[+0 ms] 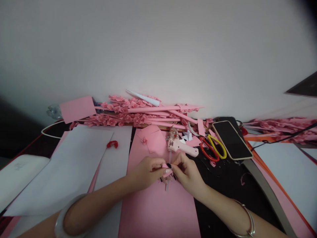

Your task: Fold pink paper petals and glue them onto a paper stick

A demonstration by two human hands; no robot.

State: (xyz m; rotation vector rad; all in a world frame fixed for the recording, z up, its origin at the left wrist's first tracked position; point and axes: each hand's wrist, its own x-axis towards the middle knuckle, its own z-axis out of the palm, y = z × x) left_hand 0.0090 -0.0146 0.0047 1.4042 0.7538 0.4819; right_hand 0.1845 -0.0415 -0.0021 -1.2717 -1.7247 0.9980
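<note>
My left hand (150,172) and my right hand (187,173) meet over a pink paper sheet (160,215). Between their fingertips is a small piece of pink paper (167,171), pinched from both sides. Some of my fingers are hidden behind it. Just beyond my hands lies a pale pink hot glue gun (183,147), with a clear glue stick poking toward me. Left of the gun are pink paper cutouts (155,140) and a small folded pink paper flower (144,141).
Scissors with red and yellow handles (218,148) lie right of the glue gun, beside a phone (232,139). Pink paper flower stems (119,114) are heaped along the wall. White sheets (66,165) cover the left, with a red curled piece (112,144) on them. More paper (289,172) lies right.
</note>
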